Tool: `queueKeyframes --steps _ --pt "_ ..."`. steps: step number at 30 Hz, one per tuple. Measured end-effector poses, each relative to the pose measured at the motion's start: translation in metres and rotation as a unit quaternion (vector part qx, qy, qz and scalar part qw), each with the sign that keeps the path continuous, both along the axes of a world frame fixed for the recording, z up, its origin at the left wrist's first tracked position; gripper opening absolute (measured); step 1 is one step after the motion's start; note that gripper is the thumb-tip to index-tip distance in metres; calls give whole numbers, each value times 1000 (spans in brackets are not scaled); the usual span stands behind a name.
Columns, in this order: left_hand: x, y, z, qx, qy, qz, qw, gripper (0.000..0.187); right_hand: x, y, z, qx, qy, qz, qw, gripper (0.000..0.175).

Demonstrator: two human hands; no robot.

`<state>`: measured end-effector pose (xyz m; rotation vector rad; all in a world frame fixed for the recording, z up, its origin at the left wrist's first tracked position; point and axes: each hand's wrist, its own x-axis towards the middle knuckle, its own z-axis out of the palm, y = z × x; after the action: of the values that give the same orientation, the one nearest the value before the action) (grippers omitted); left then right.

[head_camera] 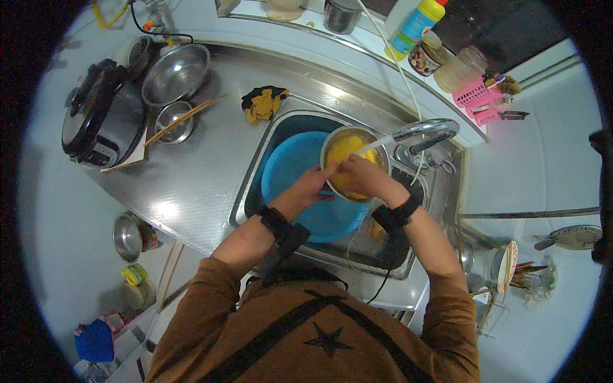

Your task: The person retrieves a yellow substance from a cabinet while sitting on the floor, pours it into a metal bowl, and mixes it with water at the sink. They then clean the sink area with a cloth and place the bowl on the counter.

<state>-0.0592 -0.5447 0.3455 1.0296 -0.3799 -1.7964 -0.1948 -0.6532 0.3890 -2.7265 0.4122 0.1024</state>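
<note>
My left hand (pixel 313 184) grips the left side of a round metal bowl (pixel 387 165) above the sink. Yellow food (pixel 346 147), perhaps small grains, lies inside it in cloudy water. My right hand (pixel 366 176) reaches over the near rim into the bowl, its fingertips hidden among the yellow contents. Water runs from the curved chrome faucet (pixel 431 125) into the bowl. Below and left of the bowl, a blue plastic basin (pixel 287 165) sits in the stainless steel sink (pixel 400 251), with liquid in it.
Left on the metal counter (pixel 201 167) stand a rice cooker (pixel 107 112), a large metal bowl (pixel 177 74) and a small bowl with chopsticks (pixel 184 122) across it. A yellow and black cloth (pixel 263 105) lies behind the sink. Bottles and jars line the windowsill (pixel 306 19).
</note>
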Motion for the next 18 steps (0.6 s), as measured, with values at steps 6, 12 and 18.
queueKeyframes --steps 6,12,18 --pt "0 -1 -1 17 -10 -2 1000 51 8 -15 5 -81 -158 -41 983 24" --pt "-5 -1 0 -8 12 -16 1000 53 6 -8 8 -238 14 36 971 19" --pt "-3 1 0 -13 18 1 1000 52 -14 -9 2 -166 47 -104 980 27"
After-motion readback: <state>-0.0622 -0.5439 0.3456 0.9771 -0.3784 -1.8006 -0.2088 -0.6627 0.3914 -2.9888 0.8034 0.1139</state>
